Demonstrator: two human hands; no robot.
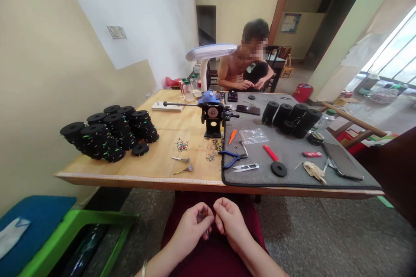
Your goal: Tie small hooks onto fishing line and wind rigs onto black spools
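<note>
Over the dark red cloth (pixel 185 251) on my lap, in front of the table edge, my two hands are close together. My left hand (pixel 194 225) is curled around something small and dark with an orange fleck, too small to name. My right hand (pixel 230 218) is pinched beside it, fingertips almost meeting the left's; whatever it holds is hidden. On the table beyond the hands lie two feathery bundles, the nearer one (pixel 186 169) with a yellow tip, and a pile of coloured beads (pixel 182 144). A black hand-cranked winding tool (pixel 212 117) stands behind them.
Stacked black foam spools (pixel 113 127) fill the table's left; more black spools (pixel 286 114) stand on the grey mat (pixel 250 175). Blue pliers (pixel 231 158), thread snips (pixel 247 167) and a phone (pixel 342 162) lie there too. A lamp (pixel 208 52) rises behind. Another person (pixel 243 69) sits across.
</note>
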